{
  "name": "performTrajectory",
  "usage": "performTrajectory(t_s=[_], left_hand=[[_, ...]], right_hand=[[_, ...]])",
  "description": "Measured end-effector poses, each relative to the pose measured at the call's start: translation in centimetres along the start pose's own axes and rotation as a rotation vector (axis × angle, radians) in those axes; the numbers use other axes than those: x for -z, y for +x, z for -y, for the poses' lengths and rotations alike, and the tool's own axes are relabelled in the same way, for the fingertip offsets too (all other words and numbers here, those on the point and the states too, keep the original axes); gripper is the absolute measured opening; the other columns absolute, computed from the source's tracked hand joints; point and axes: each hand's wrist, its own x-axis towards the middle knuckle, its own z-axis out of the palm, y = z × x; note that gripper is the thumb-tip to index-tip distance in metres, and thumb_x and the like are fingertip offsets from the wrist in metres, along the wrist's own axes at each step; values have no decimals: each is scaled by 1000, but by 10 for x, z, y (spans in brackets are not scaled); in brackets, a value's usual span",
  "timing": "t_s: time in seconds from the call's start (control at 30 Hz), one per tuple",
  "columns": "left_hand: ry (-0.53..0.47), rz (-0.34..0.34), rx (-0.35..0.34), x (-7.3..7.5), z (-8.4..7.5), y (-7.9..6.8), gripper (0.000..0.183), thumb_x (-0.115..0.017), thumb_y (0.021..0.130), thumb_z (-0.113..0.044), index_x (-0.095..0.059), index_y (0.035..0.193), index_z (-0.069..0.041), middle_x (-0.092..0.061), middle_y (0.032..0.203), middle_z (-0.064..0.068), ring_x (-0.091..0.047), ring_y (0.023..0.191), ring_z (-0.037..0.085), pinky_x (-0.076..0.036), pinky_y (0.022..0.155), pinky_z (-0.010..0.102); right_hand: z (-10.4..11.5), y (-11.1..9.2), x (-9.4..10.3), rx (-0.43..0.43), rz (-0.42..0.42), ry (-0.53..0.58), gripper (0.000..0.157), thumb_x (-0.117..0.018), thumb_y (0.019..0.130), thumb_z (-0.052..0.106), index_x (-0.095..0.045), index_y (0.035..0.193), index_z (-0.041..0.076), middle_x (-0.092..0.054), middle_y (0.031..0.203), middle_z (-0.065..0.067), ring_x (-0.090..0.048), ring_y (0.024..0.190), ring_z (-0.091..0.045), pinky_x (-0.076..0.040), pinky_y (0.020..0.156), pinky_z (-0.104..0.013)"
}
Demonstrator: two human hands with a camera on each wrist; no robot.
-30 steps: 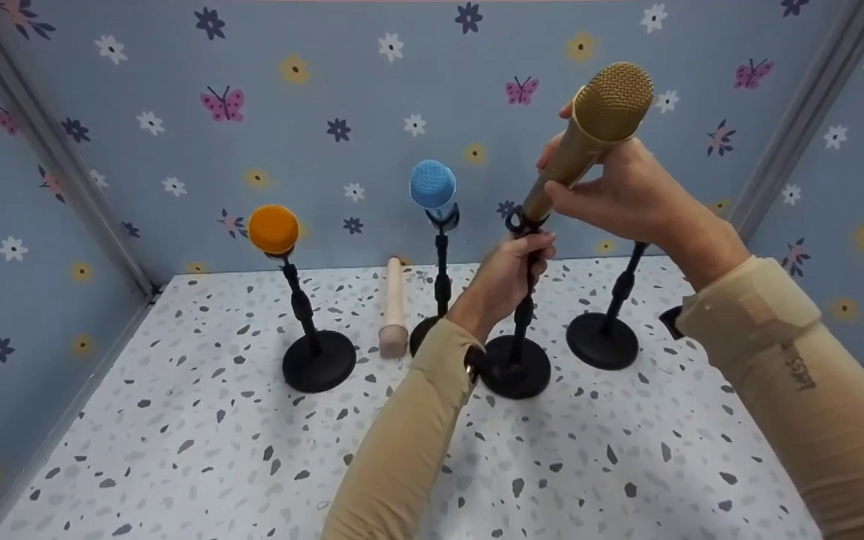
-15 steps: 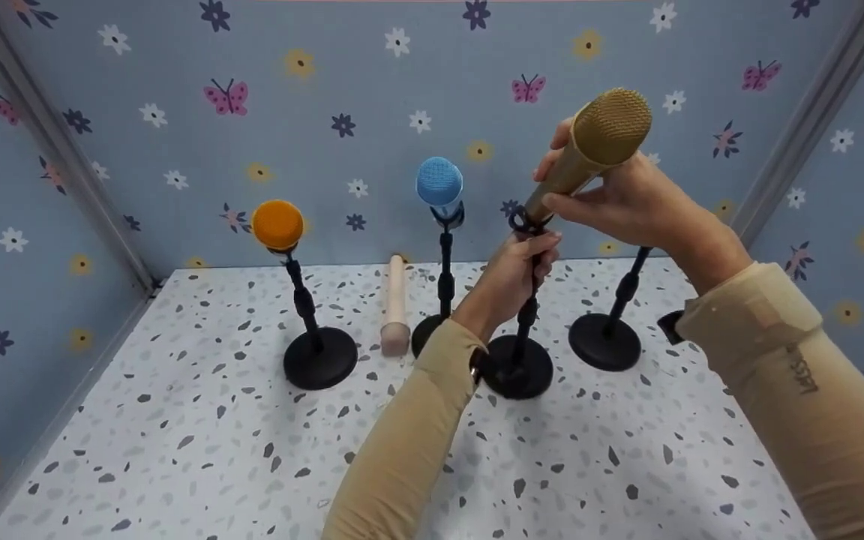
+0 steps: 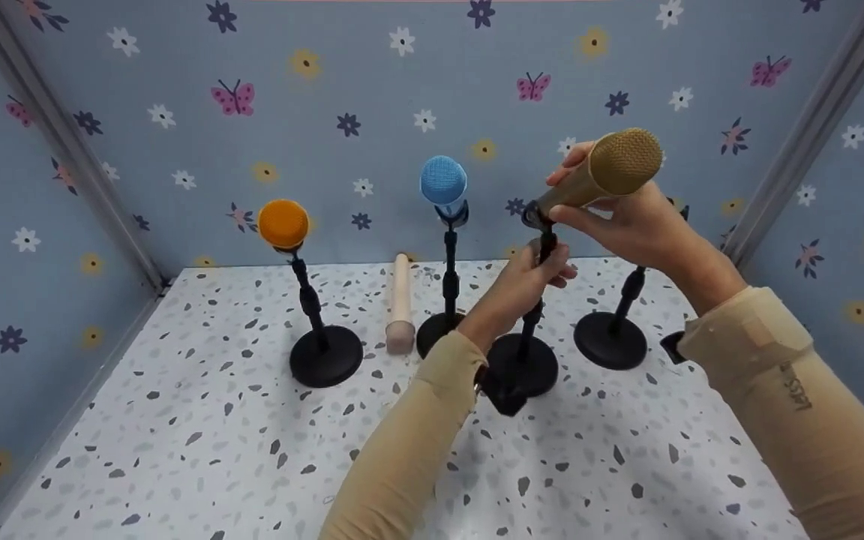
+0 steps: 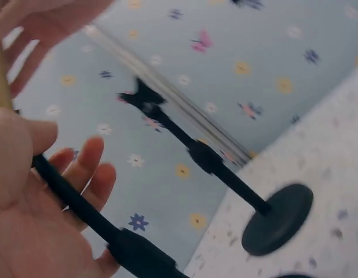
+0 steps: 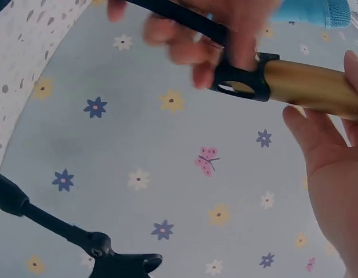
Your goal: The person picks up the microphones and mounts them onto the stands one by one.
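Observation:
My right hand (image 3: 642, 229) grips the handle of a gold microphone (image 3: 625, 161), which leans up to the right. In the right wrist view the lower end of that handle sits inside the black clip (image 5: 257, 81) of a microphone stand (image 3: 529, 364). Just under the clip, my left hand (image 3: 511, 289) holds the stand's pole between thumb and loosely bent fingers, as the left wrist view also shows. A blue microphone (image 3: 443, 180) rests in a stand to the left, and an orange-topped microphone (image 3: 283, 223) in another farther left.
A stand without a microphone (image 3: 612, 340) is at the right, its clip visible in the left wrist view (image 4: 143, 98). A pale pink microphone (image 3: 400, 307) lies on the speckled table (image 3: 214, 450). Patterned walls (image 3: 372, 82) enclose the back and sides.
The gold microphone's head has come down with my right hand, tilting lower along with the clip. My left hand's fingers have loosened somewhat and shifted slightly along the pole.

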Motion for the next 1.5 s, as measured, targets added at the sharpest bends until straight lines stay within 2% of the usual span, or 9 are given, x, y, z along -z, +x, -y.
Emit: performTrajectory(t_s=[0.1,0.23,0.37,0.57,0.73,0.83,1.13,1.37,1.5], left_hand=[[222,-36,-47,-1,3,-3,34,-49,109,-26,-51,143,-20,-66,112,2,-63,103,14,-47,99,39],[478,-94,-112,0,2,-3,46,-53,105,-6,-44,147,-21,-60,115,3,-60,102,16,-50,88,34],[607,-69,-109,7,6,-5,63,-56,100,2,-31,152,-21,-56,124,0,-57,111,17,-48,88,34],[608,-21,-163,17,16,-8,66,-59,100,0,-27,152,-23,-57,126,-2,-61,101,17,-52,83,33],[622,-28,-179,18,17,-7,65,-60,100,-1,-28,152,-25,-58,120,-2,-61,97,16,-52,83,32],[637,-31,-182,18,17,-6,66,-60,100,-2,-27,152,-25,-59,118,-3,-61,97,16,-52,84,32],[706,-38,-214,15,19,-6,64,-59,101,-3,-25,153,-18,-60,115,-3,-60,96,15,-50,85,31],[726,-63,-183,15,22,-6,63,-61,101,-5,-27,151,-21,-60,113,-6,-60,95,13,-51,86,32],[751,-69,-167,13,21,-7,62,-61,100,-6,-27,149,-24,-59,109,-7,-60,94,12,-50,88,33]], right_hand=[[9,-2,4,44,-13,-105,49,-72,89,-9,-49,132,-7,-66,124,-16,-58,126,-24,-47,103,-29],[19,-1,5,72,-28,-148,56,-71,90,-8,-43,138,-5,-65,126,-15,-61,123,-24,-49,100,-28],[20,0,4,53,-33,-139,56,-70,91,-7,-41,139,-4,-64,129,-14,-61,123,-26,-52,98,-32],[16,-1,3,55,-53,-158,51,-70,91,-7,-45,135,-7,-64,128,-15,-60,123,-31,-52,98,-31],[13,-1,4,78,-63,-170,50,-69,92,-6,-45,135,-6,-65,128,-11,-62,122,-24,-52,97,-30],[10,-1,4,79,-75,-172,50,-69,92,-7,-45,135,-5,-66,128,-10,-64,120,-26,-53,96,-31],[-3,-5,-1,1,-52,-160,47,-69,95,-1,-46,135,-7,-64,131,-11,-63,120,-29,-52,99,-39],[-8,-6,-8,-24,-71,-152,46,-69,95,1,-48,135,-5,-65,130,-13,-62,122,-26,-52,99,-42],[-18,-9,-16,-54,-90,-121,47,-70,94,1,-48,135,-3,-65,130,-13,-62,120,-31,-50,101,-42]])
